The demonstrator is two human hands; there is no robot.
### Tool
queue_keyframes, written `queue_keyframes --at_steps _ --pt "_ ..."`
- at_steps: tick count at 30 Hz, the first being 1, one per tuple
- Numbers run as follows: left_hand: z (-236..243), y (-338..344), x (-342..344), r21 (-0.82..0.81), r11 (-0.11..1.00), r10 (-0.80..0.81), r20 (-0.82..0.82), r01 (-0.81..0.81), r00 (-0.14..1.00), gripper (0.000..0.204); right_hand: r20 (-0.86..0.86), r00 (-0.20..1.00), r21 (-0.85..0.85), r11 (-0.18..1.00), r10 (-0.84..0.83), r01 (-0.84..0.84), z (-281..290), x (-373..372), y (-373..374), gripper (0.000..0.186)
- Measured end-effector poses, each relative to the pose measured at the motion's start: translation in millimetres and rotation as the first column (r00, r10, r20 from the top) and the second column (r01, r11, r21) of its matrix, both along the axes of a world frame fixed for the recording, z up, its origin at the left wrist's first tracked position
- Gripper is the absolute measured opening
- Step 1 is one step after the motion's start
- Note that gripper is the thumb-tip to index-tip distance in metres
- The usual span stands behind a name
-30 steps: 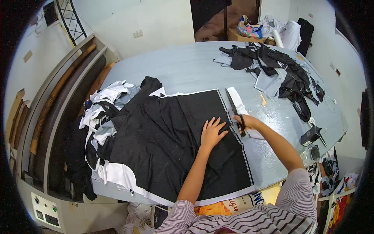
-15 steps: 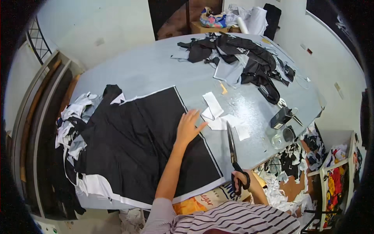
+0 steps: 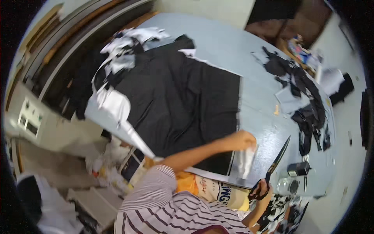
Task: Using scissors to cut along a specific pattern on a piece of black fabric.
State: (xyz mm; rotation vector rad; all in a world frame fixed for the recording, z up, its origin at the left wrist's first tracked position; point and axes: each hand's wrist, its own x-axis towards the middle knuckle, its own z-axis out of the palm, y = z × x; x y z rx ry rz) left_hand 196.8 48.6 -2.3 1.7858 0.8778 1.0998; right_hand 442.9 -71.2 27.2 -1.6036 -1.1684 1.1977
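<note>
A large black fabric piece with white edging lies spread on the grey table. My left hand is closed on a white strip of scrap, blurred by motion, hanging beside the fabric's right edge. My right hand grips the handles of long black-handled scissors at the table's near edge, blades pointing up and away. A heap of white, grey and black scraps rests at the fabric's upper left.
Black and grey cut pieces are piled on the right, near a dark box and a clear jar. A shelved rack stands at left. Printed sacks and scraps are below the table.
My view has turned. My left hand has left the black fabric's surface and taken up the white scrap. The scissors have moved away from the fabric's edge toward the near right.
</note>
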Motion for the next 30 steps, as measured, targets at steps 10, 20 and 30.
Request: queue_keyframes --at_steps 10,20,30 --pt "106 -303 -280 -0.226 0.592 0.714 -0.299 -0.773 0.634 0.029 0.766 0.635 0.088 0.963 0.099 -0.256 -72 83 124 0.038" --pt "-6 -225 -168 0.377 0.182 0.74 -0.661 -0.908 -0.126 0.063 0.955 0.29 0.071 0.909 0.056 -0.411 -47 69 159 0.033" --pt "-59 -144 2 0.187 0.905 0.4 -0.677 -0.382 0.618 0.074 0.868 0.476 0.312 0.589 0.143 -0.745 40 -49 193 0.044"
